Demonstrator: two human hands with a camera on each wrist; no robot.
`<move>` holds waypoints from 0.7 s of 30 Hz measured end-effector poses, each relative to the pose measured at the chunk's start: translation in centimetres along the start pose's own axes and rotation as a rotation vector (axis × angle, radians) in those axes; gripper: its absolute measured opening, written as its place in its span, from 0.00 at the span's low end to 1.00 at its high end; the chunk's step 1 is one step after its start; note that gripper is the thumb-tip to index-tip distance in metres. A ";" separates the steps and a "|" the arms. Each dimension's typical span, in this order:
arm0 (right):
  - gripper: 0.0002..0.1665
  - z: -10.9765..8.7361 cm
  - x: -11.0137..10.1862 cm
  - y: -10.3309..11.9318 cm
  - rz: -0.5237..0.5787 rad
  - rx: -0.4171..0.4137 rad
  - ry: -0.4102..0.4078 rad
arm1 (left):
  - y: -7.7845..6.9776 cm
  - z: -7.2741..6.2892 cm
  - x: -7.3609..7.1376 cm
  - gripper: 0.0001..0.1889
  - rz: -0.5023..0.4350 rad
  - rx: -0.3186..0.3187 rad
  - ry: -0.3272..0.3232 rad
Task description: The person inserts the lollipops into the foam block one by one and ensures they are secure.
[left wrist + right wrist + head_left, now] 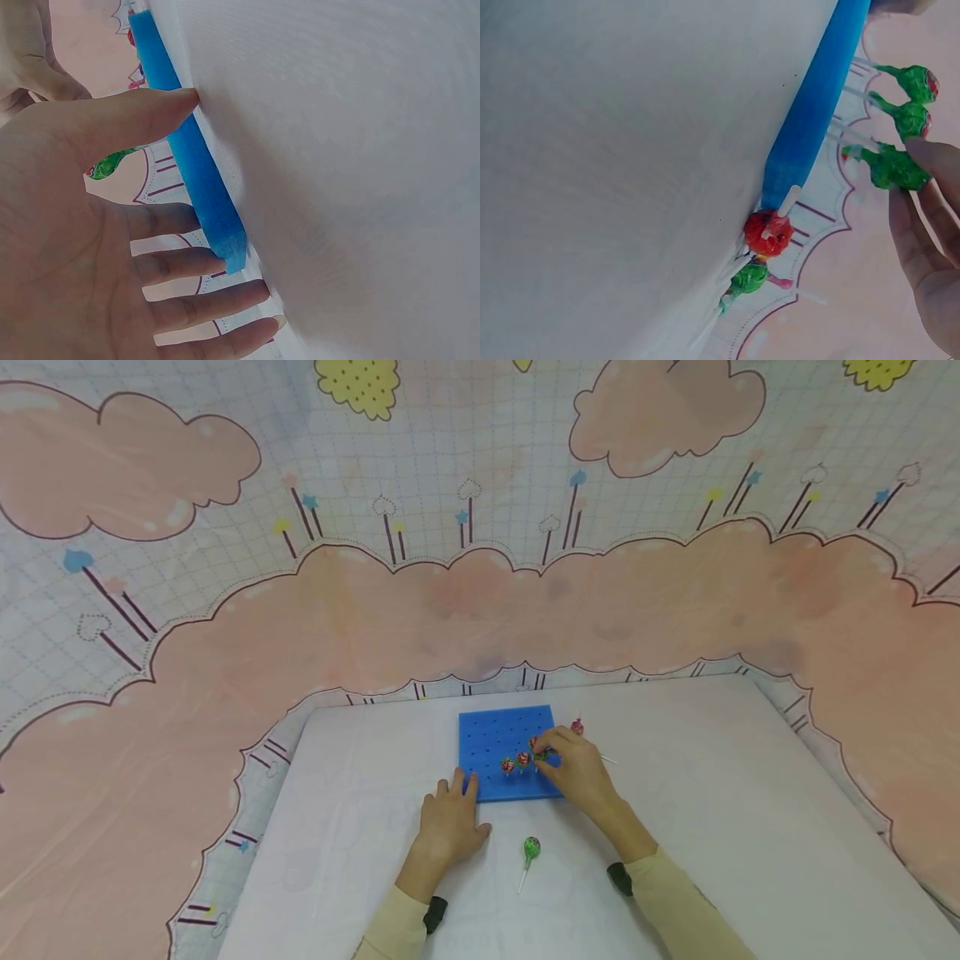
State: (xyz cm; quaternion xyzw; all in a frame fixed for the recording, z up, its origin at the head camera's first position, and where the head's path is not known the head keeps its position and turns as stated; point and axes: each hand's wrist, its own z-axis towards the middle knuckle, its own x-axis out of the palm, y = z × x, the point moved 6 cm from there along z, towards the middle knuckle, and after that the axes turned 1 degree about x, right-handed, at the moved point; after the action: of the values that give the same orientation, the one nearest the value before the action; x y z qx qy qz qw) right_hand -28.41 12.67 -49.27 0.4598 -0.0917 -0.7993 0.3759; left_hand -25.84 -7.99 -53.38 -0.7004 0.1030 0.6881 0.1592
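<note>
A blue board [487, 735] with rows of small holes lies on the white table. Two lollipops [507, 766] [522, 759] stand upright in it on their sticks. My right hand [581, 772] pinches a green-wrapped lollipop [904, 171] between thumb and fingers above the board's right side. Another lollipop head [533, 742] shows right by those fingertips; whether they touch it I cannot tell. At the board's near left corner rests my left hand [450, 822], its fingers extended; in the left wrist view the thumb and fingers lie along the board's edge.
A green lollipop [532, 846] lies on the table in front of the board, stick toward me. Beyond the right hand lies a red lollipop [577, 727], with a green one [748, 277] beside it. Cloud-patterned cloth [480, 618] hangs behind the table.
</note>
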 end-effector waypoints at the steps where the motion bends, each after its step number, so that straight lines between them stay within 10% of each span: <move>1: 0.16 0.0 0.0 0.1 0.000 -0.007 0.003 | 0.0 0.0 0.0 0.44 0.000 0.000 0.002; 21: 0.16 -0.1 0.3 0.2 -0.072 -0.009 0.051 | 0.1 0.2 0.4 0.45 0.011 0.001 -0.002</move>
State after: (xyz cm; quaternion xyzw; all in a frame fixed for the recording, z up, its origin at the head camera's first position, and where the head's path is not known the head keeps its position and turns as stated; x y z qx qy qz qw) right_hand -28.26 12.36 -49.43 0.4812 -0.0617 -0.8008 0.3511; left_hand -26.05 -8.02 -53.75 -0.6991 0.1072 0.6895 0.1559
